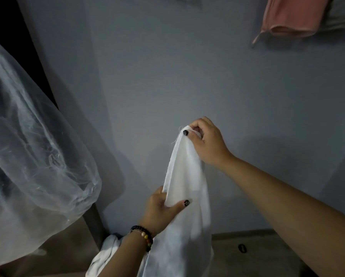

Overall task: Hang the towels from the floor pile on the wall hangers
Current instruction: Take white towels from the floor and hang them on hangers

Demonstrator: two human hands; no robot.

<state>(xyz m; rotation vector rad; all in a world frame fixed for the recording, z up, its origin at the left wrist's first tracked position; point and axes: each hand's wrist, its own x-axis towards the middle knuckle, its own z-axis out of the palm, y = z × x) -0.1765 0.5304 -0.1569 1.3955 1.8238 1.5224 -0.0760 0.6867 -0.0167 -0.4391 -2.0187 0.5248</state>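
1. Head view, where things stand: the right hand point(204, 141) pinches the top corner of a white towel point(184, 188) in front of the grey wall point(167, 66). The left hand point(162, 207) has its grip lower down, thumb across the front of the cloth and fingers behind a side fold. The towel hangs between them, its lower end trailing out of sight at the bottom edge.

2. More white cloth point(105, 254) lies bunched near the floor behind the left wrist (likely the rest of the pile, though I cannot tell how many pieces).

3. Risk, slipping: the right-hand grip takes only a small frayed corner of thin fabric, so a tug could pull it free and drop the towel back down.

4. Risk, snagging: the trailing end could catch on the bunched cloth or drag it along as the towel is lifted.

5. Risk, crowding: a pink towel point(291, 15) already hangs at the upper right. No free hanger is visible, so the reach upward may be partly blind.

6. Risk, tangling: a sheer netting point(31, 136) drapes close on the left and could catch a swinging arm.

7. Writing: no brand, label or readable text shows anywhere.
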